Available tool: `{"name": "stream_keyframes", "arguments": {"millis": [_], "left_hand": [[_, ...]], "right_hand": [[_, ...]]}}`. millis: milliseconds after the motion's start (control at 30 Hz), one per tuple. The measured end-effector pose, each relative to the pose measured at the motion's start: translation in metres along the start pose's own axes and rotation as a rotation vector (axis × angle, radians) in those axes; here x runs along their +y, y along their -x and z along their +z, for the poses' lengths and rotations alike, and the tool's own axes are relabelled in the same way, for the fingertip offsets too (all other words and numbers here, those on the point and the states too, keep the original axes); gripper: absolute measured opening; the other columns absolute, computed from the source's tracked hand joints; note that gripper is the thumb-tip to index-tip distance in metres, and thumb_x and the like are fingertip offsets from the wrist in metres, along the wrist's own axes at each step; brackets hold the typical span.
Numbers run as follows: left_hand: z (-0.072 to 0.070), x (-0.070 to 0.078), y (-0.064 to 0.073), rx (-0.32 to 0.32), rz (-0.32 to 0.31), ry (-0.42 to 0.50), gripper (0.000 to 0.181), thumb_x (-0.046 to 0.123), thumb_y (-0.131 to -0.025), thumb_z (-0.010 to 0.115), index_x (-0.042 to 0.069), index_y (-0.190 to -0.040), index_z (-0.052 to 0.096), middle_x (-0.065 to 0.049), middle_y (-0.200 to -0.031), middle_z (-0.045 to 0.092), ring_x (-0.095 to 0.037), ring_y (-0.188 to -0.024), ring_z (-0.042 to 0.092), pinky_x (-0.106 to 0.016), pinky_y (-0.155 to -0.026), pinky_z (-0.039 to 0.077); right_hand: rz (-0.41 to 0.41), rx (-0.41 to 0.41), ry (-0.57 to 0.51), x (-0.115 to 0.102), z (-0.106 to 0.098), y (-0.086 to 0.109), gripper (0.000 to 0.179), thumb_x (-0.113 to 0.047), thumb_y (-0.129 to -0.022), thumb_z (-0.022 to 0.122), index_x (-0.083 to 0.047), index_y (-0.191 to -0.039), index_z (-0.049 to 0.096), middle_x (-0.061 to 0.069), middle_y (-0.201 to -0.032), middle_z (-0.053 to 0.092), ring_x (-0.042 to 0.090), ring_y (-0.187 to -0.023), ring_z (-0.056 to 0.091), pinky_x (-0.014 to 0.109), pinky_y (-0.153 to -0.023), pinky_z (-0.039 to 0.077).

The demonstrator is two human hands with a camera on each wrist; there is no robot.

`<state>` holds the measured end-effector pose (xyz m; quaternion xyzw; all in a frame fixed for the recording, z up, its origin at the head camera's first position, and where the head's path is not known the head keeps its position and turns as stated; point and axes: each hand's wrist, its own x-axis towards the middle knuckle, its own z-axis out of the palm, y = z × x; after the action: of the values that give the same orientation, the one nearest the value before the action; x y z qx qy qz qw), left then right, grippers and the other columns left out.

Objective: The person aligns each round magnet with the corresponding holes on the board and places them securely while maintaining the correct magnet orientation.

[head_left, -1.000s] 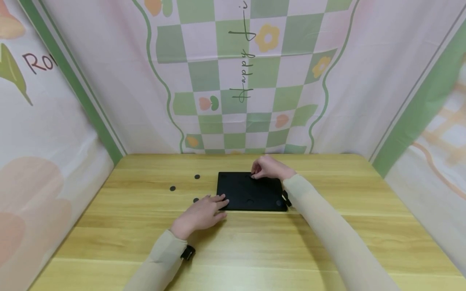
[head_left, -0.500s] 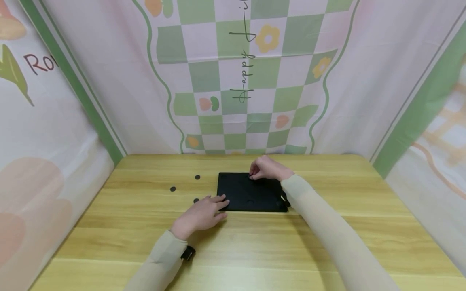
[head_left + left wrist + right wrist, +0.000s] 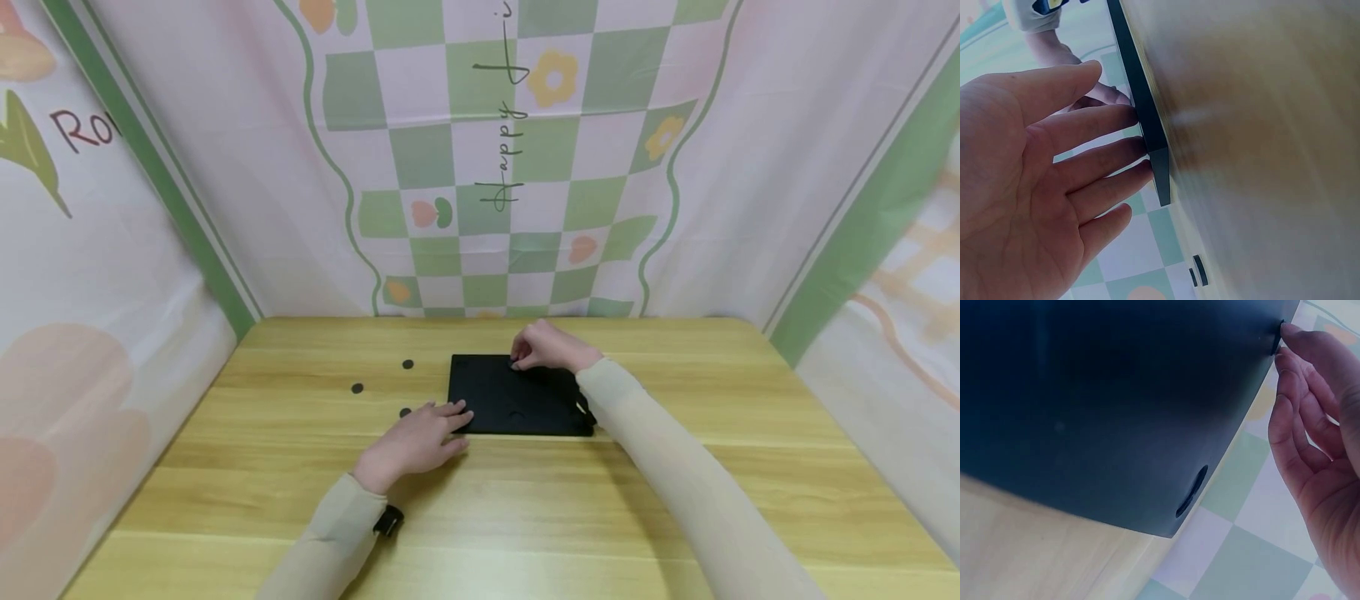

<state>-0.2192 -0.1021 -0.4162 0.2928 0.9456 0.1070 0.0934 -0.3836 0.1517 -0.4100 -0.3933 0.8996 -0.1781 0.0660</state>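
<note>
A thin dark piece is pinched at the far edge of a black panel, with the work judged to be partway along.
The panel (image 3: 487,392) lies flat on the wooden table (image 3: 480,517); its near-left corner is touched by the extended, spread fingers of the left hand (image 3: 412,446), by which nothing is gripped. The dark piece (image 3: 1277,339), apparently a disc, is held between thumb and fingertips of the right hand (image 3: 551,346). Three loose discs (image 3: 357,388) are seen left of the panel; whether the round mark (image 3: 516,415) is filled cannot be told.
</note>
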Motion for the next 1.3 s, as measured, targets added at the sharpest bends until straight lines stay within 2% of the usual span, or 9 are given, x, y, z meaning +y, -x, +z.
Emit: {"name": "stream_keyframes", "arguments": {"millis": [400,1067,1300], "left_hand": [[-0.0016,0.0018,0.0008,-0.001,0.004,-0.015,0.048,0.033,-0.099,0.05,0.012,-0.141,0.047,-0.008,-0.149,0.04,-0.025,-0.138,0.038,-0.046,-0.115,0.029],[-0.0032,0.003,0.0018,-0.011,-0.023,0.01,0.048,0.035,-0.099,0.048,0.014,-0.142,0.045,-0.006,-0.151,0.037,-0.029,-0.139,0.035,-0.048,-0.115,0.028],[-0.0033,0.0033,0.0022,-0.009,-0.017,0.006,0.048,0.035,-0.099,0.048,0.014,-0.143,0.045,-0.007,-0.151,0.037,-0.026,-0.139,0.035,-0.046,-0.116,0.027]], "right_hand": [[0.0,-0.004,0.005,-0.0005,0.0002,-0.0005,0.012,-0.019,-0.083,0.074,-0.011,-0.092,0.075,0.0,-0.087,0.073,0.007,-0.076,0.067,0.025,-0.07,0.057],[0.004,0.002,-0.005,0.0033,0.0014,0.0023,0.011,-0.019,-0.084,0.073,-0.012,-0.092,0.074,-0.002,-0.088,0.072,0.006,-0.078,0.067,0.025,-0.072,0.057],[-0.027,0.011,0.014,0.0053,0.0007,0.0037,0.005,-0.02,-0.084,0.073,-0.016,-0.087,0.074,-0.004,-0.085,0.073,0.005,-0.075,0.067,0.024,-0.069,0.057]]}}
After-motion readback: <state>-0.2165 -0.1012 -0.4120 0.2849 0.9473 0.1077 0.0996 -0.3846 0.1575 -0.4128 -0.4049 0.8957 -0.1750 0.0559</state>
